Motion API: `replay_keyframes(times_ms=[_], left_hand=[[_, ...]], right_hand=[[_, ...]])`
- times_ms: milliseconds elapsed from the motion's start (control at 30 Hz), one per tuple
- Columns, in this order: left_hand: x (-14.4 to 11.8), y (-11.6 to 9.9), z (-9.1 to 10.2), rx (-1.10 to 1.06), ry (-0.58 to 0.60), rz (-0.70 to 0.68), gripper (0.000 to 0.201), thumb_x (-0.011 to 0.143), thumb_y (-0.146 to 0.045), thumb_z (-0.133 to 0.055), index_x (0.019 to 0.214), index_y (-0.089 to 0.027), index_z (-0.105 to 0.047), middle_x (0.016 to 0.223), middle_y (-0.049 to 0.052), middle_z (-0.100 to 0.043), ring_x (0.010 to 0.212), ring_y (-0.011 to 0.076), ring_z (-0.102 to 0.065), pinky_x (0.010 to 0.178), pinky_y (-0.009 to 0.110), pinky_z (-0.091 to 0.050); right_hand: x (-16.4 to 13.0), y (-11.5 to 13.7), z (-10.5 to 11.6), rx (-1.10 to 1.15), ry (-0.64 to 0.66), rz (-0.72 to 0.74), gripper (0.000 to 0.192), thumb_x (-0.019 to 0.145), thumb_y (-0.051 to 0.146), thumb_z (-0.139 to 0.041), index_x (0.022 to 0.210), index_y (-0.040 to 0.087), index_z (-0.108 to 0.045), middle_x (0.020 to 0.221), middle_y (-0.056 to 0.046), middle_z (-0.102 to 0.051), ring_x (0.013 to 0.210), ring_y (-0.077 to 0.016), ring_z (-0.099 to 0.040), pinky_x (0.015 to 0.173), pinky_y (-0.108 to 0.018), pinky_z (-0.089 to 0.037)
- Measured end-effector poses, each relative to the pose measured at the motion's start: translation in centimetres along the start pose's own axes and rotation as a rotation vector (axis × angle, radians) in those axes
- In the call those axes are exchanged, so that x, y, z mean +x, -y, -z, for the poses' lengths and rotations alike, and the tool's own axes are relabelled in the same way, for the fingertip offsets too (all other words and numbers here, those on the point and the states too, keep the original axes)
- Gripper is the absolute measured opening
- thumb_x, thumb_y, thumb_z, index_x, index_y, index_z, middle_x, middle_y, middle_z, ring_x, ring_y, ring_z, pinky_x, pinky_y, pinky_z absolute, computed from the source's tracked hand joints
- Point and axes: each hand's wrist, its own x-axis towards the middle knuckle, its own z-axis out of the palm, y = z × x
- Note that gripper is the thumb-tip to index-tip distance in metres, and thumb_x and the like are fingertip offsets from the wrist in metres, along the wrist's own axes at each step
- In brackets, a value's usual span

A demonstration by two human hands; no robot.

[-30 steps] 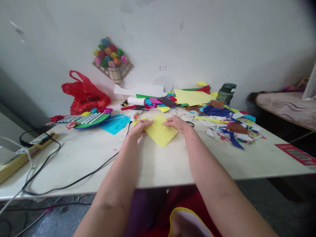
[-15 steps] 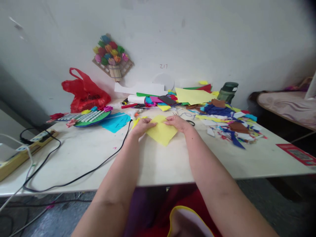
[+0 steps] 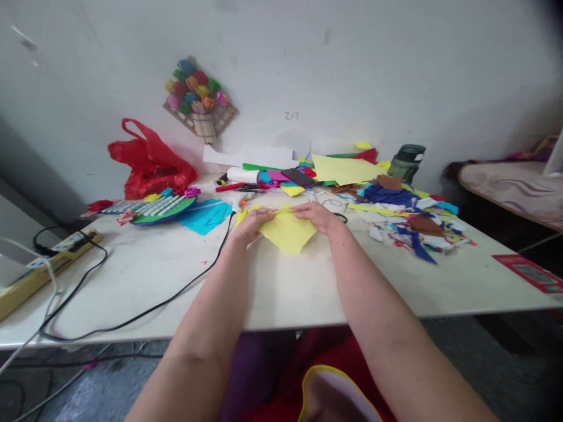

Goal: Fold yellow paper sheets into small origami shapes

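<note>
A sheet of yellow paper (image 3: 289, 233) is held just above the table, its upper edge folded over and one corner pointing toward me. My left hand (image 3: 254, 225) pinches its upper left part, and my right hand (image 3: 317, 217) pinches the upper right. Both thumbs lie along the fold. More yellow paper (image 3: 241, 217) lies just beyond my left hand. Close behind my right hand shows the black loop of a scissors-like handle (image 3: 341, 218), the rest of it hidden.
Paper scraps (image 3: 391, 199) are heaped at the right, before a green bottle (image 3: 407, 163). Blue paper (image 3: 206, 215), a green disc with rolled sticks (image 3: 165, 210) and a red plastic bag (image 3: 149, 161) are at the left. A black cable (image 3: 176, 298) crosses the table (image 3: 290, 293).
The upper corner of the yellow paper, flat before, is now folded down along the top edge. Both hands stay in nearly the same place, fingers closer to the fold.
</note>
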Motion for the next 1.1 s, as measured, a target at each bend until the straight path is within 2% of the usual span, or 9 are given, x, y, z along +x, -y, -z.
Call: replay_keyframes(times_ms=[167,333,800,933,1100], left_hand=[[0.00,-0.04,0.01,0.006,-0.003,0.019,0.043,0.058,-0.026,-0.073,0.098,-0.010,-0.067,0.077,0.008,-0.070,0.066,0.0175,-0.066,0.063,0.026,-0.052],[0.08,0.05,0.15,-0.025,0.008,-0.031,0.047,0.058,-0.024,-0.072,0.103,-0.011,-0.066,0.078,0.008,-0.070,0.064,0.0172,-0.065,0.063,0.027,-0.052],[0.15,0.11,0.14,0.003,-0.036,-0.066,0.027,0.056,-0.022,-0.066,0.081,-0.015,-0.072,0.070,0.005,-0.069,0.060,0.0162,-0.061,0.057,0.027,-0.047],[0.08,0.14,0.25,0.007,-0.008,-0.151,0.022,0.059,-0.026,-0.063,0.075,-0.013,-0.072,0.070,0.005,-0.068,0.062,0.0151,-0.061,0.056,0.024,-0.045],[-0.36,-0.18,-0.02,0.081,-0.005,-0.102,0.028,0.057,-0.024,-0.069,0.084,-0.014,-0.070,0.066,0.003,-0.067,0.056,0.0131,-0.060,0.055,0.023,-0.045]], right_hand=[[0.02,-0.02,-0.09,0.008,-0.005,-0.003,0.023,0.065,0.005,-0.064,0.085,0.014,-0.071,0.073,-0.006,-0.072,0.064,-0.0146,-0.065,0.070,-0.030,-0.052],[0.05,-0.07,-0.18,-0.001,0.006,-0.008,0.023,0.065,0.004,-0.064,0.084,0.015,-0.072,0.075,-0.006,-0.072,0.065,-0.0148,-0.065,0.070,-0.031,-0.052],[0.39,-0.47,0.28,0.006,0.086,0.051,0.024,0.061,0.011,-0.065,0.083,0.016,-0.073,0.077,-0.006,-0.072,0.068,-0.0164,-0.065,0.071,-0.031,-0.049],[0.42,-0.58,0.30,0.009,0.103,0.059,0.024,0.059,0.013,-0.065,0.081,0.016,-0.072,0.074,-0.005,-0.072,0.065,-0.0161,-0.064,0.066,-0.030,-0.048],[0.37,-0.56,0.16,-0.013,0.077,0.059,0.022,0.060,0.012,-0.062,0.079,0.017,-0.072,0.074,-0.004,-0.071,0.064,-0.0155,-0.063,0.067,-0.030,-0.048]])
